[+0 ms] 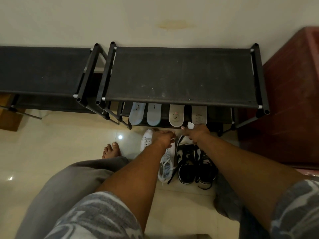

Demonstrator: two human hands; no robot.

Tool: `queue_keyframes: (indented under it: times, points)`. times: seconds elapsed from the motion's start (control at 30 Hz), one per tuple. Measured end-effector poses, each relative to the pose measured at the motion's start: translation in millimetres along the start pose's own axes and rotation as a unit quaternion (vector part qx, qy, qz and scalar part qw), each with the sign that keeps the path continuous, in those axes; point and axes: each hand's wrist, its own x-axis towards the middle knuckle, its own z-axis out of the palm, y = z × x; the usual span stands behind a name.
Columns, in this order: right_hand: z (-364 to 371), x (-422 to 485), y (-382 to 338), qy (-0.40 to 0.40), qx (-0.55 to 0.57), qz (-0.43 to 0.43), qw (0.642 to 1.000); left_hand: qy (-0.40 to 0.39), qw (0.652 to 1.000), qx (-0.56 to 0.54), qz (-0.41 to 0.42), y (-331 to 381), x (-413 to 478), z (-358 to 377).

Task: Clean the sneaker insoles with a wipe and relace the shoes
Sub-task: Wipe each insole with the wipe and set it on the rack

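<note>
Looks mid-wiping: four insoles lying on lower rack shelf, wipe pinched in curled right hand just beside rightmost pair, left hand flat, fingers straight, apparently empty, over white sneakers; next probably means steadying an insole, swiping, then lacing.

Pale-blue insoles and grey insoles side by side on a shelf — white sneakers, black-and-white sneakers below

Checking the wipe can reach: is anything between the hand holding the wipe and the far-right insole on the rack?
Nothing visible. The right hand holds the wipe right by the near end of the far-right insole; the rack's top shelf covers only its far part.
</note>
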Motion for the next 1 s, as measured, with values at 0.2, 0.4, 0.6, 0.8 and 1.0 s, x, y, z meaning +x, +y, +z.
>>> queue_keyframes:
  times: [0.2,0.4,0.6,0.8,1.0]
  points:
    - [-35,-1,19,0.057,0.046,0.021,0.997,-0.045,0.998,0.046,-0.028,-6,-12,40]
    - [-58,9,24,0.101,0.02,0.028,0.994,-0.056,0.998,0.022,-0.033,4,-14,76]
    - [-62,16,14,0.115,0.055,0.019,0.992,-0.013,1.0,0.01,0.007,5,5,91]
    - [-61,24,6,0.113,0.071,0.042,0.99,0.007,0.999,0.016,0.028,12,20,109]
    - [-63,22,8,0.103,0.073,0.049,0.991,0.024,0.999,0.028,0.037,10,27,116]
